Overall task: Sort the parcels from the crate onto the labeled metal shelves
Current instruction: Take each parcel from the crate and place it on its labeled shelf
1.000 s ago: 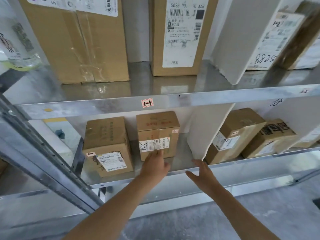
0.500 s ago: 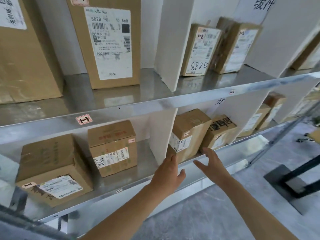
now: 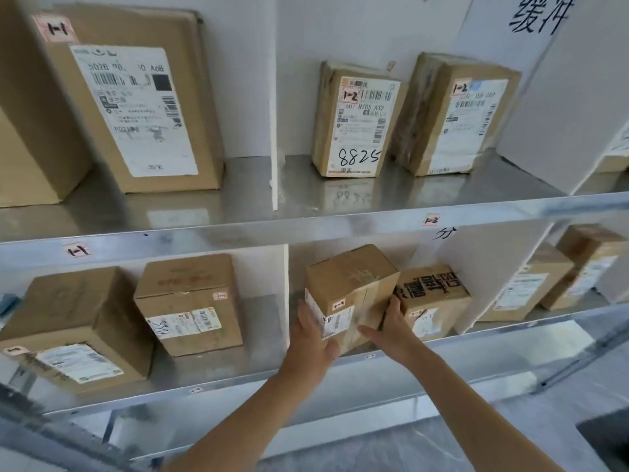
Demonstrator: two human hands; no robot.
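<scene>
Lower metal shelf (image 3: 238,381), bay 1-2: parcel (image 3: 350,287) is sitting corner-out, divider (image 3: 281,284) at its 9 o'clock, printed box (image 3: 434,298) just beside at 3. Left hand (image 3: 311,335) and right hand (image 3: 391,330) are clamping its sides, thumbs wrapping the front. I'm suggesting squaring it, label outward.

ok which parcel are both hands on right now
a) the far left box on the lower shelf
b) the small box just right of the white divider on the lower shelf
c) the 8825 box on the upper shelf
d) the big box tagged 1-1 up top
b: the left hand and the right hand hold the small box from either side, just right of the white divider on the lower shelf.
</scene>
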